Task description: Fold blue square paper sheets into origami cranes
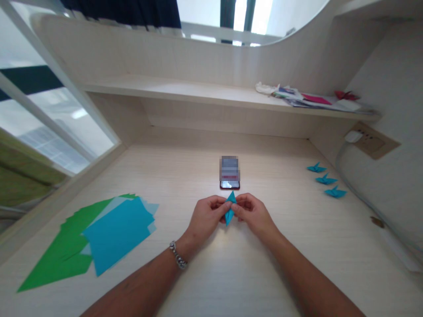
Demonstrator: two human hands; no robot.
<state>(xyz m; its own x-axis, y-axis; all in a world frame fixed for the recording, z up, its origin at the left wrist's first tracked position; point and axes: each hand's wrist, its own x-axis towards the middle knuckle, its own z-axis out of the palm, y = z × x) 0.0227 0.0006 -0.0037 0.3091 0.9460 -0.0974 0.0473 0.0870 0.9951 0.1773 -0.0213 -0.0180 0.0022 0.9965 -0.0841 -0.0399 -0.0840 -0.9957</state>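
A small folded piece of blue paper (230,208), a narrow pointed shape, is held upright between both hands just above the pale wooden desk (198,273). My left hand (205,215), with a metal bracelet at the wrist, pinches its left side. My right hand (253,215) pinches its right side. Both sets of fingers are closed on the paper. A phone (229,172) lies flat on the desk just beyond the hands.
A loose stack of blue paper sheets (119,233) on green paper sheets (62,251) lies at the left. Three finished blue paper cranes (326,180) sit in a row at the right, near a wall socket (372,141) and cable. A shelf (198,90) above holds papers (310,100).
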